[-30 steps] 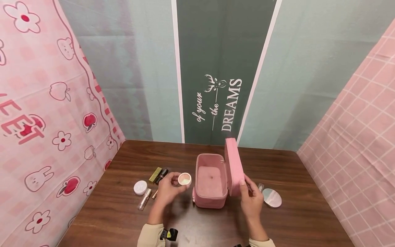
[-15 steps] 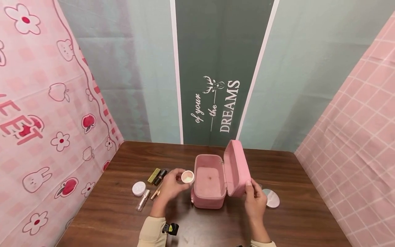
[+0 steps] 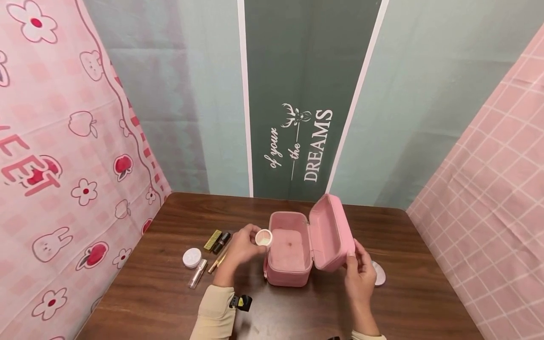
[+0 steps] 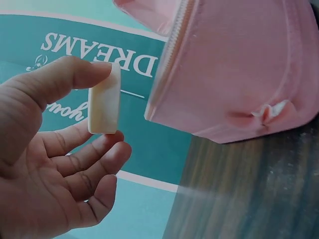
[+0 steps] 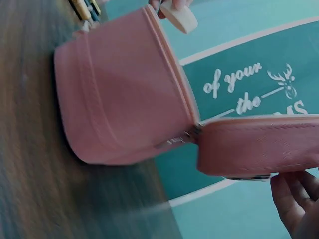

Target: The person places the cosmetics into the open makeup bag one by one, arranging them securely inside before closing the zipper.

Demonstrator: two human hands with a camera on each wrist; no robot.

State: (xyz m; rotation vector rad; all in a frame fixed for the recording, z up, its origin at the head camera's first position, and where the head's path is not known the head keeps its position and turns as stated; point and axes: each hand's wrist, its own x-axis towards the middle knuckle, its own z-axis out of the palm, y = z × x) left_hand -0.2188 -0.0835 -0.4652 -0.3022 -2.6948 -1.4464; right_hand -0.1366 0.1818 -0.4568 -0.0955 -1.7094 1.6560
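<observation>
In the head view my left hand [image 3: 242,248] pinches a small round makeup pot [image 3: 264,238], its sectioned cream-and-peach face toward the camera. The pot is at the left rim of a pink cosmetic case [image 3: 289,278], whose inside is bare. Seen from the left wrist, the thumb presses one side of the pot [image 4: 104,104] and fingers support the other. My right hand [image 3: 359,274] holds the outer edge of the case's lid [image 3: 343,219], which leans back to the right. The right wrist view has the lid [image 5: 259,144] hinged to the case, fingers beneath it.
Left of the case on the wooden table [image 3: 140,288] lie a white round compact [image 3: 192,258], a clear-and-pink tube [image 3: 198,274], a gold box [image 3: 212,240], a black tube [image 3: 221,243] and thin gold sticks [image 3: 218,260]. A round disc [image 3: 379,273] is partly behind my right hand.
My left hand has carried the pot rightward and slightly farther away, up to the case's rim. My right hand has swung the lid wider to the right, showing its inside.
</observation>
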